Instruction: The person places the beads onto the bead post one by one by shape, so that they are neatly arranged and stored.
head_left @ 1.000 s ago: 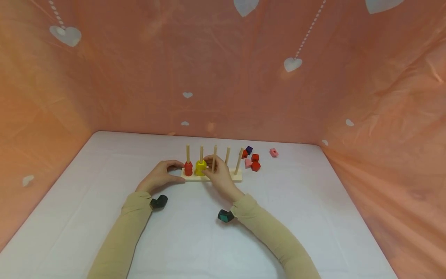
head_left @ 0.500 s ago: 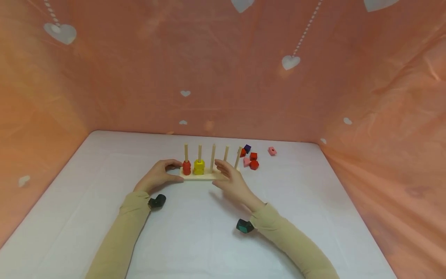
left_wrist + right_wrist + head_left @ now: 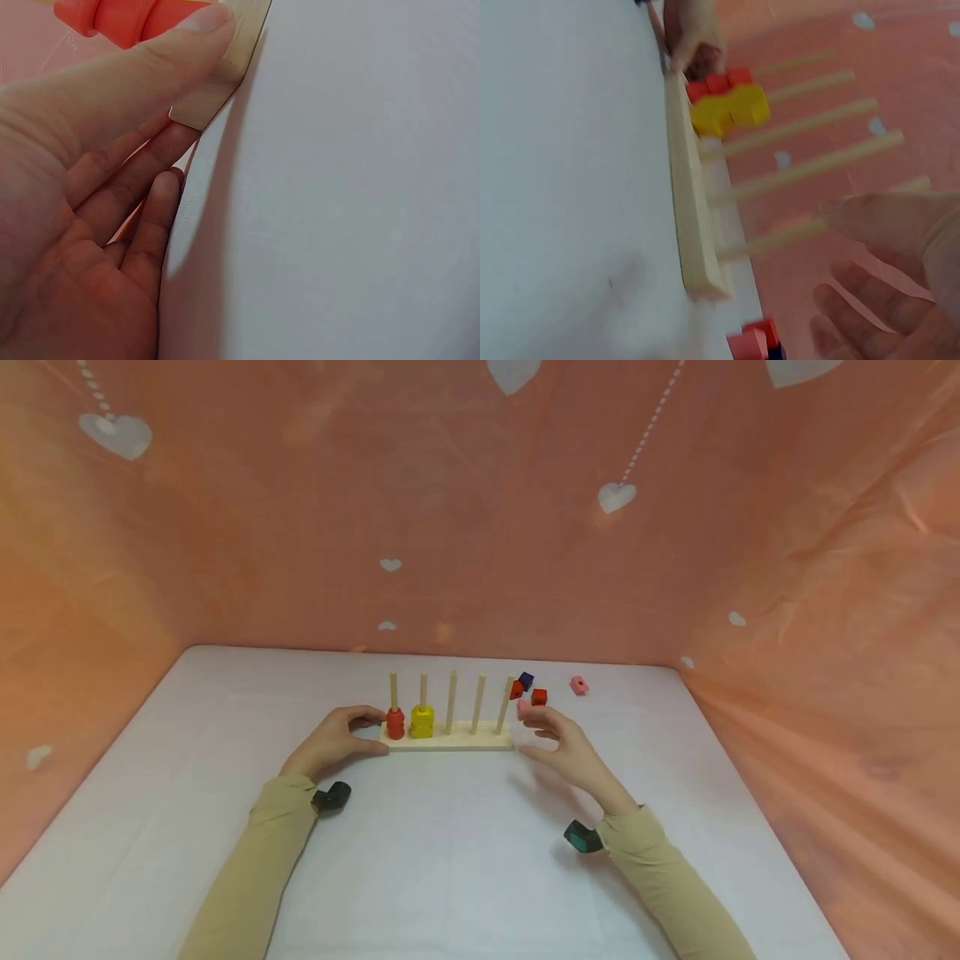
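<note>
A wooden peg stand (image 3: pixel 480 742) with several upright pegs rests on the white table. Stacked red beads (image 3: pixel 395 724) fill the bottom of its leftmost peg, and yellow beads (image 3: pixel 422 722) the bottom of the peg beside it; the other pegs are bare. My left hand (image 3: pixel 333 742) grips the stand's left end, the thumb (image 3: pixel 150 67) in front and fingers behind. Past the right end hovers my right hand (image 3: pixel 570 752), fingers loosely bent and holding nothing. Just behind its fingertips is a pink bead (image 3: pixel 523 707), partly hidden by them.
Behind the right end of the stand lie a purple bead (image 3: pixel 527 681) and red beads (image 3: pixel 539 697). Another pink bead (image 3: pixel 579 686) sits farther right. An orange curtain (image 3: pixel 450 527) with white hearts hangs behind the table (image 3: pixel 465 860).
My right hand has let go at the yellow beads and moved right, past the stand's end. The left hand keeps its grip on the stand. The view has shifted slightly.
</note>
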### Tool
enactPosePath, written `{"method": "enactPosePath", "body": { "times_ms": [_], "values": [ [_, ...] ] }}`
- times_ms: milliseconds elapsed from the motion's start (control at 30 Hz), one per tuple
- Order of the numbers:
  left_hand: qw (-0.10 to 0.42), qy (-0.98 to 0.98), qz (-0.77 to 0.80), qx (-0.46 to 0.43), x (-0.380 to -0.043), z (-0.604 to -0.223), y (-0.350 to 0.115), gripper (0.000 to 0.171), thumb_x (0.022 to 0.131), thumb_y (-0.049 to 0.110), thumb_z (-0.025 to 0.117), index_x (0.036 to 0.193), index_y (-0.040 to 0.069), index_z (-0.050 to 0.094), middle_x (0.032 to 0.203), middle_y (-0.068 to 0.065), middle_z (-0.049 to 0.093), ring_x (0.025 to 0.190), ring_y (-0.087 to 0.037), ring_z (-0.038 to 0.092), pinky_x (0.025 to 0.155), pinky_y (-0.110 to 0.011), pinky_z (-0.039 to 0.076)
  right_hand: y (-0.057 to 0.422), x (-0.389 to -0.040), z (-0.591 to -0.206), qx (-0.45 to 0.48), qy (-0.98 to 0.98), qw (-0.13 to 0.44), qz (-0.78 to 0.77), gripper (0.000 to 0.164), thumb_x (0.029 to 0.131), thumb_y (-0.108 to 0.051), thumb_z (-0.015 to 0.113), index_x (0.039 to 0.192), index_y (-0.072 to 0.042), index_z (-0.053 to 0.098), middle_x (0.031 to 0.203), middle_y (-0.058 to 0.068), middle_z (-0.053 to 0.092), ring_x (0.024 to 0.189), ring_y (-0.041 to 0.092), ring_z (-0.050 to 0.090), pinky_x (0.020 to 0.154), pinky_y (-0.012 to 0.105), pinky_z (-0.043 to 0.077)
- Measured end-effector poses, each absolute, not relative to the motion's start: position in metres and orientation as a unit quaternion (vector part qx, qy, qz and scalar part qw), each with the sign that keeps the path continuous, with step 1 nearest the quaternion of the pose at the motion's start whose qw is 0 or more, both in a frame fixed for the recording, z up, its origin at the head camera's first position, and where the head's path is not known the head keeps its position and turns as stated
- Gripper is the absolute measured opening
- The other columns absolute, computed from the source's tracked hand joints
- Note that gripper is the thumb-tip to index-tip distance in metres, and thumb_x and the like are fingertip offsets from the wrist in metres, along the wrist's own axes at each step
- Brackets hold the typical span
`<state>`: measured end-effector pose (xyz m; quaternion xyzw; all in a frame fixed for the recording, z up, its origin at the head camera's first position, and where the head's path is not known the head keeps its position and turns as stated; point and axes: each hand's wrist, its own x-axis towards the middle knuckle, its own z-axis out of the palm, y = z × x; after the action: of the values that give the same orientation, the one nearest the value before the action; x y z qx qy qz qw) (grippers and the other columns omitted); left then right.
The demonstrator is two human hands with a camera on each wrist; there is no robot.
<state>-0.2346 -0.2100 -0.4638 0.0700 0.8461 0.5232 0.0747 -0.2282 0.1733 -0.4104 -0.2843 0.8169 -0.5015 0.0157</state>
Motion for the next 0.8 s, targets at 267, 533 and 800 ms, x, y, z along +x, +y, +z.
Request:
{"method": "enactPosePath", "body": {
  "times_ms": [267, 533, 800],
  "values": [
    [0.069, 0.848, 0.520, 0.078, -0.234, -0.465, -0.212, 0.063, 0.071, 0.027, 0.086, 0.123, 0.004, 0.059, 0.127, -0.013, 0.056, 0.122, -0.031, 0.047, 0.108, -0.048, 0.032, 0.199, -0.256, -0.424, -0.216, 0.845, -0.015, -0.488, 0.047, 0.086, -0.002, 0.070, 0.129, 0.002, 0.052, 0.128, 0.020, 0.055, 0.118, 0.035, 0.051, 0.100, 0.050, 0.041],
    [0.075, 0.843, 0.527, 0.074, -0.234, -0.465, -0.211, 0.063, 0.071, 0.025, 0.086, 0.123, 0.004, 0.059, 0.128, -0.013, 0.056, 0.123, -0.030, 0.046, 0.108, -0.047, 0.031, 0.202, -0.277, -0.437, -0.156, 0.854, 0.027, -0.496, 0.048, 0.088, -0.007, 0.069, 0.131, 0.000, 0.050, 0.128, 0.016, 0.056, 0.116, 0.032, 0.051, 0.100, 0.047, 0.042],
    [0.073, 0.841, 0.530, 0.078, -0.233, -0.462, -0.209, 0.063, 0.071, 0.024, 0.086, 0.123, 0.003, 0.059, 0.127, -0.013, 0.056, 0.122, -0.030, 0.047, 0.107, -0.046, 0.033, 0.202, -0.294, -0.444, -0.136, 0.865, 0.055, -0.479, 0.047, 0.087, -0.006, 0.070, 0.130, -0.005, 0.052, 0.126, 0.012, 0.056, 0.117, 0.030, 0.051, 0.100, 0.043, 0.043]
  ]
}}
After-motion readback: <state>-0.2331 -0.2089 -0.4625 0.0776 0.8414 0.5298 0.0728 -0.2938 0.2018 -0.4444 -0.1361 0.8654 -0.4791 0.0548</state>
